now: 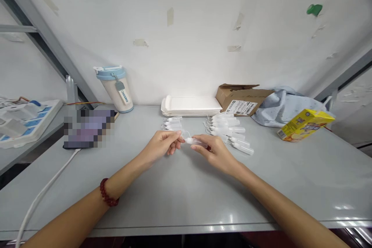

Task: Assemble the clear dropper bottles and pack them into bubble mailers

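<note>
A small translucent plastic dropper bottle with a white tip lies sideways between my hands, above the table. My right hand is closed around its body, thumb below and fingers over it. My left hand pinches at the tip end; a thin white strap loops up beside it, and what exactly the fingertips grip is partly hidden. Behind my right hand is a group of similar bottles with thin straps. A smaller group of bottles lies just behind my left hand.
Stacked white trays or boxes stand against the wall beside an open cardboard box. Light-blue cloth and a yellow drink carton are right. Left are a tumbler, a phone with white cable, and a power strip.
</note>
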`<state>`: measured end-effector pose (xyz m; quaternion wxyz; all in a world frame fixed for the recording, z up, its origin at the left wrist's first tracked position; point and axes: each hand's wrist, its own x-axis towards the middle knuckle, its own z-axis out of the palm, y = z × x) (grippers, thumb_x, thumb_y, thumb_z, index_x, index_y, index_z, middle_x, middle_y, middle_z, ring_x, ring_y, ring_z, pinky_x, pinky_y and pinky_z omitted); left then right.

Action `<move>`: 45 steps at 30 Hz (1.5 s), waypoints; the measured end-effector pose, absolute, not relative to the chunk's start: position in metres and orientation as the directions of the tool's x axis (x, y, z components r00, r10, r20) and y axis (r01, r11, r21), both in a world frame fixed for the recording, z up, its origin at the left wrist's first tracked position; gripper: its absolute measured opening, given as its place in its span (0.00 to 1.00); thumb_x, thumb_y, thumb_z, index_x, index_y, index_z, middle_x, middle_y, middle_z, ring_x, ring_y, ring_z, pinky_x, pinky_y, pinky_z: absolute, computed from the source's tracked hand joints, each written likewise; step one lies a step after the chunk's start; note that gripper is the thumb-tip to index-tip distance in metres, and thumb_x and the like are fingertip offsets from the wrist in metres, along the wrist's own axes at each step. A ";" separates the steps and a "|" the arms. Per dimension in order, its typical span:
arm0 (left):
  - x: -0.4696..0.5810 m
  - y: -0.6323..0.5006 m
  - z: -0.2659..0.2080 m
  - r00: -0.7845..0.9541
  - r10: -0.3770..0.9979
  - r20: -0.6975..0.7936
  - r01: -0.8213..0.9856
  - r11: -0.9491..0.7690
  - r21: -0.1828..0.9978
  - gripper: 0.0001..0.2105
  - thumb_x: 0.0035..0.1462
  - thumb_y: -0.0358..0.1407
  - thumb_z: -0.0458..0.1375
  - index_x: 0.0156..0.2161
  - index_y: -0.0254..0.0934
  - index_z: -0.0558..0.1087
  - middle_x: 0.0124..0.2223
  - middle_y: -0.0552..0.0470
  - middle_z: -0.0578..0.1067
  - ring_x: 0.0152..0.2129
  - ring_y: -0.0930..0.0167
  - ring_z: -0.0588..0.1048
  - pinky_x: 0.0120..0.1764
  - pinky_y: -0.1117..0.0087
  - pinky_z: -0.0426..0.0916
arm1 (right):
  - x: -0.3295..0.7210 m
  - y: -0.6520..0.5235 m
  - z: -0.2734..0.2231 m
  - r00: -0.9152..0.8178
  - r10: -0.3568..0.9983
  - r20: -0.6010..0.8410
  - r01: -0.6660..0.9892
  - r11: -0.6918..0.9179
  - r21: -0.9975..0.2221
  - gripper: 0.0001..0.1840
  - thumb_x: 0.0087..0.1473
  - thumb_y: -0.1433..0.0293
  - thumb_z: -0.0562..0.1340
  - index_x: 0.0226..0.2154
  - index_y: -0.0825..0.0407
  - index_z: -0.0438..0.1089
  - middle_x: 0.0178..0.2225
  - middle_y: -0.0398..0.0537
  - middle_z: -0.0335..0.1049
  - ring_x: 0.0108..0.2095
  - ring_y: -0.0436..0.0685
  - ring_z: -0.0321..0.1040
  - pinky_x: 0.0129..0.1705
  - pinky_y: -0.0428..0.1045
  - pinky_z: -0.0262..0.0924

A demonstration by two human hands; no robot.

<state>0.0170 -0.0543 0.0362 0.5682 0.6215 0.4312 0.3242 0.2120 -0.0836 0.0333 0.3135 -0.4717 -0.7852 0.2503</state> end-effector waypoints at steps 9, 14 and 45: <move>0.013 -0.056 0.030 0.445 0.895 -0.030 0.234 -0.084 0.969 0.12 0.54 0.42 0.55 0.27 0.34 0.70 0.22 0.57 0.66 0.16 0.79 0.60 0.22 0.75 0.55 | 0.213 -0.083 0.030 -0.379 0.893 0.242 0.611 0.438 -0.659 0.14 0.57 0.65 0.55 0.41 0.56 0.69 0.27 0.46 0.69 0.25 0.51 0.61 0.28 0.46 0.54; 0.014 -0.057 0.033 0.473 0.879 -0.062 0.281 -0.083 0.956 0.12 0.54 0.42 0.54 0.29 0.34 0.71 0.23 0.56 0.67 0.16 0.79 0.61 0.22 0.76 0.56 | 0.213 -0.082 0.029 -0.423 0.869 0.258 0.632 0.487 -0.603 0.13 0.57 0.66 0.55 0.40 0.56 0.69 0.27 0.47 0.69 0.25 0.51 0.61 0.28 0.46 0.54; -0.012 0.010 0.008 -0.032 0.999 -0.005 0.162 0.010 0.987 0.25 0.45 0.39 0.57 0.49 0.28 0.69 0.24 0.55 0.71 0.14 0.80 0.60 0.17 0.77 0.53 | 0.268 -0.047 0.046 0.026 0.992 0.124 0.987 -0.006 -0.160 0.11 0.47 0.68 0.62 0.36 0.54 0.70 0.36 0.54 0.72 0.39 0.62 0.65 0.27 0.47 0.51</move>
